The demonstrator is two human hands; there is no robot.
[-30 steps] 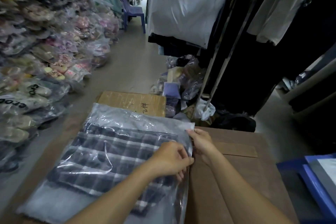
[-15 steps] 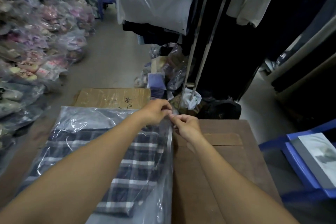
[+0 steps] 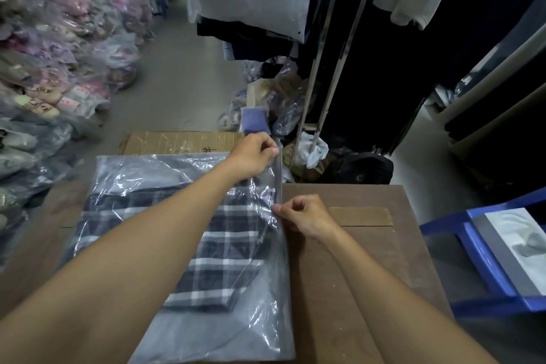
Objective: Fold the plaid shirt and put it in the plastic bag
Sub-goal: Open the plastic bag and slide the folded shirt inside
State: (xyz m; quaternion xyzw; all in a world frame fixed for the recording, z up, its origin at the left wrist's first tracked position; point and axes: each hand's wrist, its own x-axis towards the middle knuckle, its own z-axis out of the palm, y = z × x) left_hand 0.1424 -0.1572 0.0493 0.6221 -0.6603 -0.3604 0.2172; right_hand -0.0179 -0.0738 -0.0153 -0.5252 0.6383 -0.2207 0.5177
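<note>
The folded plaid shirt (image 3: 224,248), dark blue with white lines, lies flat inside a clear plastic bag (image 3: 206,331) on a brown table (image 3: 363,275). My left arm crosses over the bag. My left hand (image 3: 254,156) pinches the far end of a thin strip along the bag's right edge, lifted above the table's far edge. My right hand (image 3: 304,217) pinches the same edge lower down, pressing it near the table. Part of the shirt is hidden under my left forearm.
A cardboard box (image 3: 177,142) sits beyond the table. Piles of bagged goods (image 3: 59,68) fill the left. Dark clothes hang on a metal rack (image 3: 334,53) ahead right, with bags (image 3: 280,103) at its foot. A blue plastic stool (image 3: 490,248) with a packet stands at right.
My left hand has moved away from the right hand, up along the bag's right edge, drawing a thin strip taut. The right hand stays pinching the edge. The view tilted down slightly.
</note>
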